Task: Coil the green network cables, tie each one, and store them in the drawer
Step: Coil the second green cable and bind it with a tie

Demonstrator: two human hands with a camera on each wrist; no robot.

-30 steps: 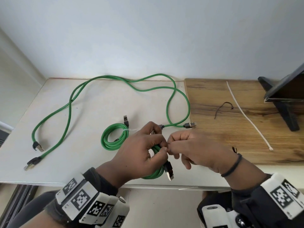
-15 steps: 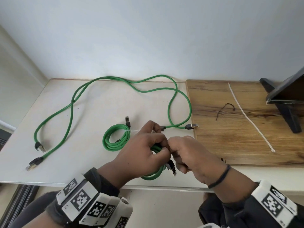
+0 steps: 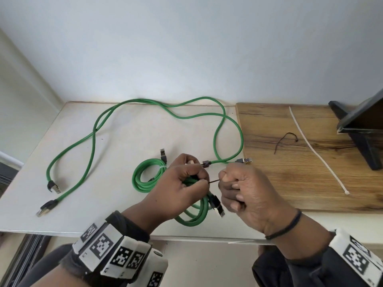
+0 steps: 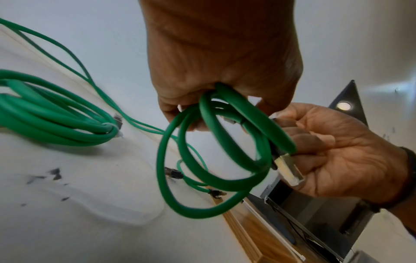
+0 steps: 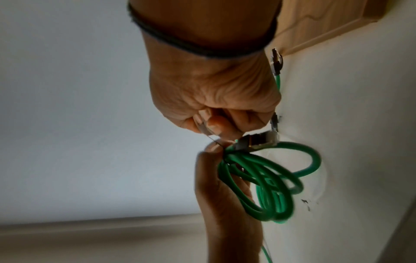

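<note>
My left hand (image 3: 184, 183) grips a coiled green cable (image 3: 196, 214) above the table's front edge; its loops (image 4: 216, 160) hang below the fist. My right hand (image 3: 240, 189) is clenched just right of it and pinches a thin dark tie (image 3: 213, 181) stretched taut between both hands. The coil's plug (image 4: 288, 170) rests against the right palm. A second coil (image 3: 147, 177), bound with a white tie, lies on the white table (image 3: 116, 146) left of my hands. Loose green cables (image 3: 93, 137) sprawl across the table's back and left.
A wooden board (image 3: 300, 162) covers the table's right part, with a long white zip tie (image 3: 317, 150) and a dark twist tie (image 3: 284, 139) on it. A black stand (image 3: 360, 129) sits at the far right. Two cable plugs (image 3: 49, 195) lie near the left front edge.
My right hand has pulled away to the right, drawing the dark tie taut from the coil. The left hand keeps its grip on the coil.
</note>
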